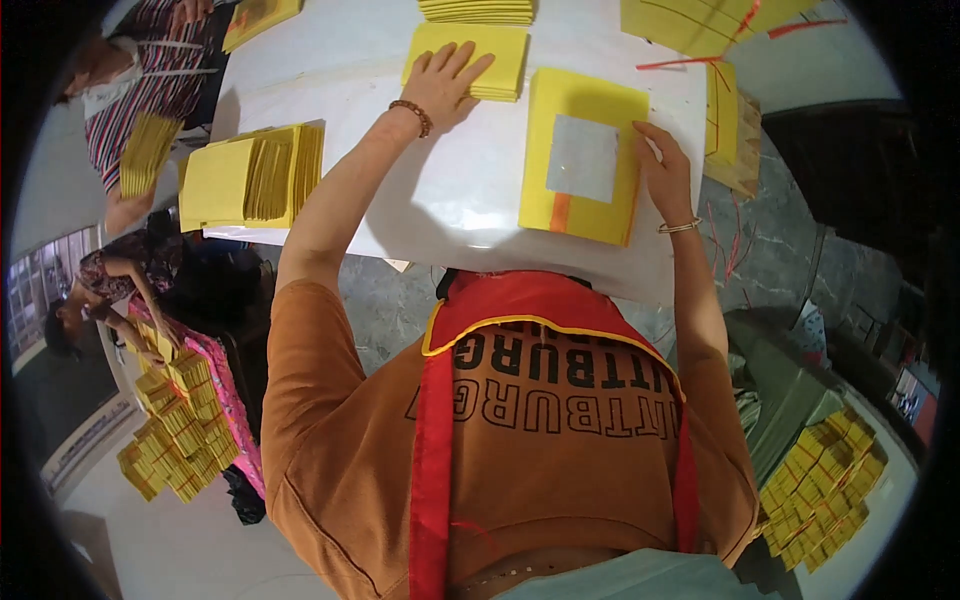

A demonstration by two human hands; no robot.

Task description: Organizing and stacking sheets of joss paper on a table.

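My left hand (448,88) lies with its fingers spread on top of a stack of yellow paper sheets (508,62) at the far middle of the white table. Nearer and to the right is a thicker yellow paper bundle (590,95). A grey-white square sheet (582,160) rests on its top, and an orange strip (560,212) shows below that sheet. Beside the bundle's right edge is my right hand (664,165), fingers loosely apart, the fingertips at the edge; whether they press on it I cannot tell.
Yellow paper stacks (250,178) stand at the table's left edge. Tied yellow bundles (690,22) with red string sit at the far right. At left, a person in a striped top (150,80) and another person (110,280) handle yellow paper. More bundles (820,490) are piled lower right.
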